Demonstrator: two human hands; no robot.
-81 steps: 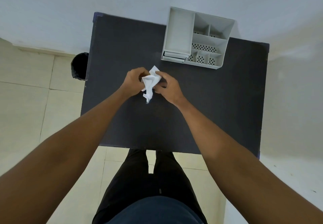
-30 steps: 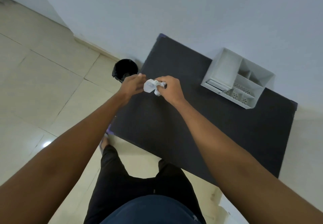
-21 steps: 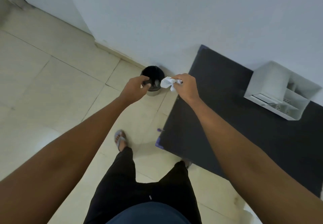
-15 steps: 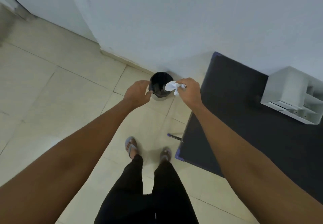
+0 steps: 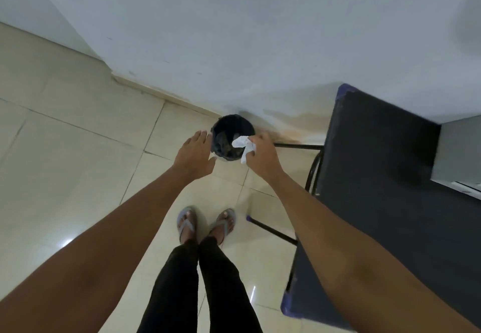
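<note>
My right hand (image 5: 261, 157) grips a crumpled white paper (image 5: 243, 146) and holds it over the right rim of a small black bin (image 5: 231, 131) that stands on the floor against the wall. Dark scraps lie inside the bin. My left hand (image 5: 194, 157) hovers just left of the bin with its fingers stretched out and holds nothing.
A dark table (image 5: 385, 176) with black metal legs stands at the right, with a white organiser (image 5: 458, 155) at its far edge. The floor is pale tile (image 5: 65, 163). My feet in sandals (image 5: 205, 224) stand in front of the bin. A white wall runs behind.
I have turned from the table to the bin. My left hand let go of the paper and opened out; my right hand carried the paper over the bin's rim.
</note>
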